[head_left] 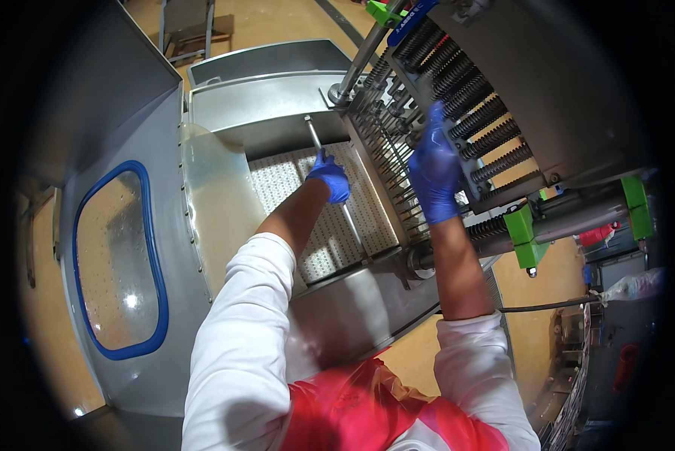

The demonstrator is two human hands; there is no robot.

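Observation:
My left hand [330, 180], in a blue glove, is closed around a thin metal rod [351, 229] that spans the machine's opening. Beneath it lies a pale perforated plate [288, 177]. My right hand [433, 169], also blue-gloved, is raised at the metal frame of a block with rows of dark coil springs [484, 116]. One finger points up along that frame; the other fingers are blurred and partly hidden, so its grip is unclear. Thin metal needles [386, 150] stand in rows to the left of that hand.
A steel cover with a blue-edged window [157, 293] stands at left. Green clamps [525, 237] sit on a thick metal bar at right, with another green clamp [385, 13] at the top. A dark cable [548, 306] runs to the right. Yellowish floor [533, 282] shows around the machine.

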